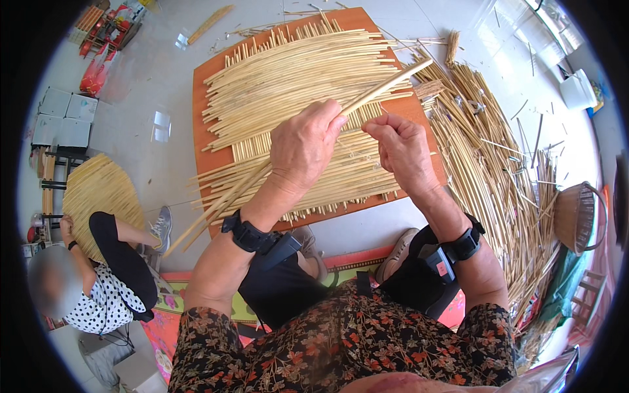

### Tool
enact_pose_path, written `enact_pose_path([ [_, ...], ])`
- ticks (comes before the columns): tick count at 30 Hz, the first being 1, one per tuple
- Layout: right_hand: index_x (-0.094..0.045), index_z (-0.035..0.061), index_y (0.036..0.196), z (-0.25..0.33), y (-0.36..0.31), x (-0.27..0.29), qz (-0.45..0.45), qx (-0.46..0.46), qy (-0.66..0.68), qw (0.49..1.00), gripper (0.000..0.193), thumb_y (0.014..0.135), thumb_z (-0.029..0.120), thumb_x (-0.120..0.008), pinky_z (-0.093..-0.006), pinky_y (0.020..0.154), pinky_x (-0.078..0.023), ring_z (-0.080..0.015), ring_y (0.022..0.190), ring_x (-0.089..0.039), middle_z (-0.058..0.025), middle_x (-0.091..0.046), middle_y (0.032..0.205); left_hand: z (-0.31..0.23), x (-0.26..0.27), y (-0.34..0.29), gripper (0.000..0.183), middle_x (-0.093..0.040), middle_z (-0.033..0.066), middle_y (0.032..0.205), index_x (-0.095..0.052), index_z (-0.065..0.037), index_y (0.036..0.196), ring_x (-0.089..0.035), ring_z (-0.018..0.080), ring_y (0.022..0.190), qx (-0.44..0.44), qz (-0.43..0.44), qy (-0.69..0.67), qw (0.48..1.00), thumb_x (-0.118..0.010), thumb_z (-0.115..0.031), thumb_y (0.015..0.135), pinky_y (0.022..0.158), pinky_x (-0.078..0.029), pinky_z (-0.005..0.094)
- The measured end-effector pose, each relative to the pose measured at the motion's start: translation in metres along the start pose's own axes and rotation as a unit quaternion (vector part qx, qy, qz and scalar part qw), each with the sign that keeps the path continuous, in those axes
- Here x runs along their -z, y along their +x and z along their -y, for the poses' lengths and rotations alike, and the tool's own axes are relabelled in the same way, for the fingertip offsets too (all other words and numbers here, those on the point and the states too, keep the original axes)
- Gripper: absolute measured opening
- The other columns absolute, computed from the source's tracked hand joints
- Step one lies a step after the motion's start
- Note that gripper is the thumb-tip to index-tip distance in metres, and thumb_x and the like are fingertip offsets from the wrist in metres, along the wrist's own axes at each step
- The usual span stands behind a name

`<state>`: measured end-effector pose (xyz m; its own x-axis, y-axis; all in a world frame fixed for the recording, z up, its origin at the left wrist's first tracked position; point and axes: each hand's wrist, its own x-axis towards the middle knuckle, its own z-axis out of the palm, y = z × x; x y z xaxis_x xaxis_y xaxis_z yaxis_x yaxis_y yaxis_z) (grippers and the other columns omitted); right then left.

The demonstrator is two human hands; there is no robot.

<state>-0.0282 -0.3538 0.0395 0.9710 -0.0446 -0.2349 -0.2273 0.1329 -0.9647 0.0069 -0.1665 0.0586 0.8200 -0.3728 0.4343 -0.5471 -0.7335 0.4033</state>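
Observation:
My left hand is closed around pale, straw-coloured stalks, which slant from upper right to lower left above the work. To its right, my right hand is closed, thumb and forefinger pinched together. What that pinch holds, if anything, is too small to make out; thin clear loops show faintly just below it. Beneath both hands lies a mat of crossed stalks, one layer running sideways over another running lengthwise. It rests on an orange-brown board, with stalk ends sticking out along its edges.
A large heap of loose stalks spreads over the floor at right, beside a woven basket and a white bucket. At left a seated person has a hand by a rounded stalk mat. White boxes stand behind.

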Motion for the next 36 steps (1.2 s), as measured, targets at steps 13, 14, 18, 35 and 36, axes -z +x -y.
enact_pose_path([
  [13,-0.069,0.0010,0.097,0.008,0.006,0.002,0.018,0.025,0.023,0.999,0.016,0.101,0.016,-0.065,-0.0223,0.045,-0.038,-0.0040,0.052,-0.048,0.0038,-0.052,0.063,-0.012,-0.007,0.001,0.016,-0.068,0.0080,0.078,-0.061,-0.008,0.094,-0.067,0.0292,0.065,0.044,-0.006,-0.084,0.995,-0.072,-0.020,0.097,0.056,-0.051,0.0411],
  [14,-0.068,0.0012,0.097,0.008,0.005,0.003,0.019,0.025,0.023,0.999,0.015,0.101,0.016,-0.065,-0.0223,0.045,-0.038,-0.0040,0.052,-0.048,0.0038,-0.052,0.063,-0.011,-0.006,0.002,0.014,-0.069,0.0086,0.076,-0.063,-0.007,0.096,-0.067,0.0262,0.064,0.053,-0.007,-0.094,0.994,-0.073,-0.017,0.096,0.057,-0.051,0.0384],
  [18,-0.068,0.0009,0.096,0.004,0.004,0.005,0.026,0.025,0.028,0.999,0.015,0.100,0.015,-0.066,-0.0224,0.045,-0.039,-0.0044,0.052,-0.048,0.0035,-0.052,0.064,-0.002,-0.007,0.004,0.014,-0.069,0.0082,0.074,-0.066,-0.006,0.098,-0.065,0.0208,0.061,0.059,-0.021,-0.109,0.992,-0.075,-0.015,0.095,0.057,-0.050,0.0349],
  [35,-0.071,0.0022,0.098,0.022,-0.015,-0.004,-0.031,0.066,-0.078,0.994,0.015,0.100,0.017,-0.067,-0.0213,0.047,-0.039,-0.0026,0.052,-0.049,0.0044,-0.054,0.062,0.024,-0.004,0.012,0.012,-0.073,0.0057,0.075,-0.067,-0.009,0.096,-0.065,0.0162,0.060,0.106,-0.012,-0.187,0.976,-0.072,-0.019,0.099,0.053,-0.049,0.0333],
  [36,-0.072,0.0009,0.098,0.020,-0.018,-0.005,-0.035,0.077,-0.102,0.991,0.015,0.099,0.015,-0.067,-0.0228,0.051,-0.043,-0.0037,0.055,-0.053,0.0029,-0.057,0.063,0.024,-0.004,0.012,0.012,-0.073,0.0068,0.076,-0.067,-0.008,0.097,-0.066,0.0171,0.061,0.104,-0.014,-0.200,0.974,-0.073,-0.018,0.098,0.055,-0.049,0.0336],
])
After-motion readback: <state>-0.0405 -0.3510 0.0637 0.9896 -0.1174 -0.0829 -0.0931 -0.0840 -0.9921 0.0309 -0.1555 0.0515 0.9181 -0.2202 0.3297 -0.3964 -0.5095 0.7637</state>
